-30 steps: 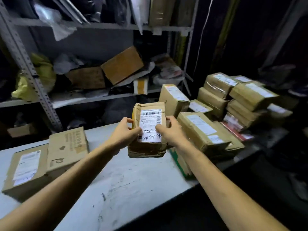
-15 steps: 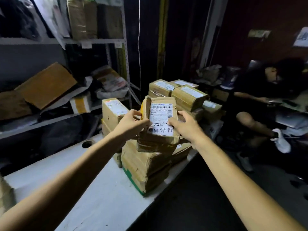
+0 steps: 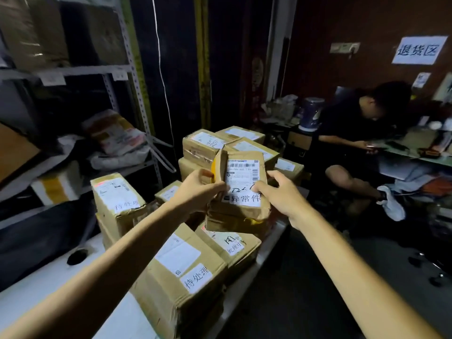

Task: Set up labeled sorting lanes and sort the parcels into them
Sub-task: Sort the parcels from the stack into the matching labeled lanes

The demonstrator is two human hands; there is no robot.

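Note:
I hold a small brown parcel (image 3: 241,211) upright over the pile, its white shipping label and a handwritten strip reading 异常件 facing me. My left hand (image 3: 198,190) grips its left edge and my right hand (image 3: 278,194) grips its right edge, thumb on the label. Below it lie larger cardboard parcels (image 3: 186,272) marked 待处理, and another such box (image 3: 117,199) stands at the left. More labelled parcels (image 3: 205,145) are stacked behind. A white sign (image 3: 419,50) reading 退货区 hangs on the far wall at the upper right.
The parcels sit on a white table (image 3: 44,287) whose right edge drops to a dark floor. Metal shelving (image 3: 137,77) with boxes and bags stands at the left. A person (image 3: 354,133) sits at the right by a cluttered desk.
My view has swung to the right while both hands kept hold of the parcel and carried it over the pile. The seated person and the wall sign have come into view.

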